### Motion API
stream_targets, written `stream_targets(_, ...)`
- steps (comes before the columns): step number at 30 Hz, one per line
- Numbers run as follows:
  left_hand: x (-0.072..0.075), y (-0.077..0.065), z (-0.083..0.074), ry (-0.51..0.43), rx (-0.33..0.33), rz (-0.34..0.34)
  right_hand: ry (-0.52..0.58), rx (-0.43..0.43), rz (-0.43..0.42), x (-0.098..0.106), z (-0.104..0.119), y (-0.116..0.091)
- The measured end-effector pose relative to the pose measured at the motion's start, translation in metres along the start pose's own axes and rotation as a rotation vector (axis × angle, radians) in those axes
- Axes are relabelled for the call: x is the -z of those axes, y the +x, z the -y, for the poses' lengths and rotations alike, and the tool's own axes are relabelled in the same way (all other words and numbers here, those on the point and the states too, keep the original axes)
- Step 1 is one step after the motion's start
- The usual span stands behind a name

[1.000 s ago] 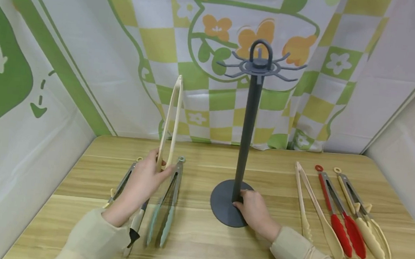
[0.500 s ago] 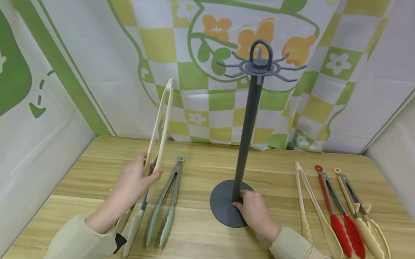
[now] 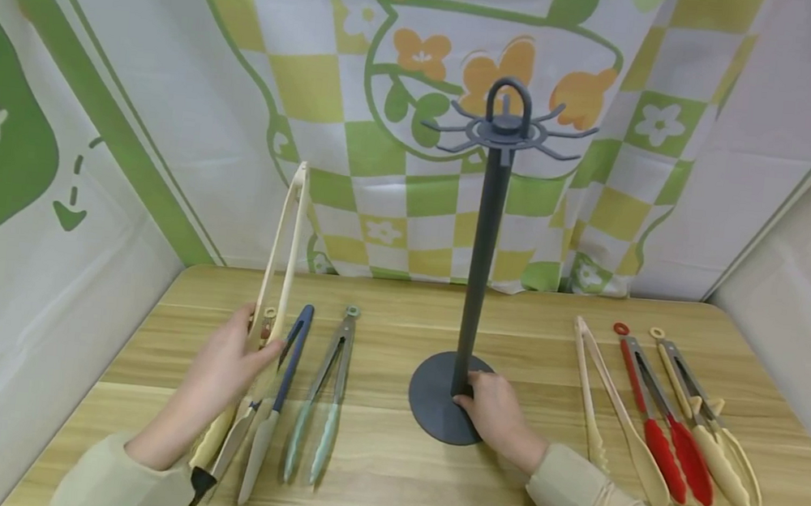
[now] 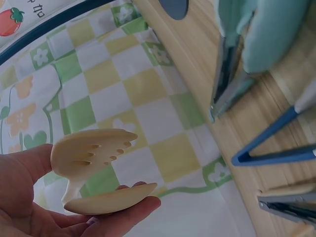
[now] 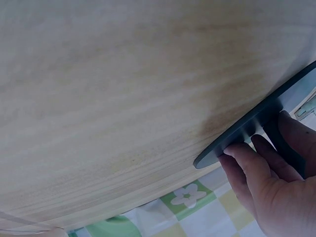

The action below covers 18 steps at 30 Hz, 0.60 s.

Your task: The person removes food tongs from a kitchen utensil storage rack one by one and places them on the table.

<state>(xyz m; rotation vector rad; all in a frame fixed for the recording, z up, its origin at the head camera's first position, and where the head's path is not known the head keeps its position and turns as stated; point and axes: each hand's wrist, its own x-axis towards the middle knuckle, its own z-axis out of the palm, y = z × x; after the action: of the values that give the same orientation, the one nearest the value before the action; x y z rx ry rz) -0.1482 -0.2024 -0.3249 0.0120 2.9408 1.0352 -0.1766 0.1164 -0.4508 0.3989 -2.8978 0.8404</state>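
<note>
My left hand (image 3: 218,369) holds cream tongs (image 3: 293,234) raised over the left of the table, their hinge end up. In the left wrist view, a slotted head and a solid head of these tongs (image 4: 94,150) stand apart between thumb and fingers. Beneath this hand lie yellow tongs (image 3: 213,436), partly hidden, and blue tongs with grey heads (image 3: 286,384). Mint tongs (image 3: 324,449) lie just right of them. At mid-table, my right hand (image 3: 503,417) grips the foot of the post of a dark grey hook stand (image 3: 481,268), which stands upright with bare hooks.
On the right of the wooden table (image 3: 384,479) lie beige tongs (image 3: 648,470), red tongs (image 3: 664,465) and pale yellow tongs (image 3: 725,471) side by side. A checked flowered curtain (image 3: 411,196) hangs behind the table's back edge, with white walls at both sides.
My left hand has moved left and slightly lower with the cream tongs, uncovering the blue tongs. The right hand stays at the stand's foot.
</note>
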Motion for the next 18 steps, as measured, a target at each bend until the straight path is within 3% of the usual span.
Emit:
stream_targets(6,0.007,-0.005,0.014,-0.013,0.002,-0.005,0.001,0.004,-0.006,0.0,0.0,0.0)
stream_targets(18,0.019,-0.011,0.034,0.069,0.035,0.0,-0.006,0.007,-0.014,0.0,0.001,-0.001)
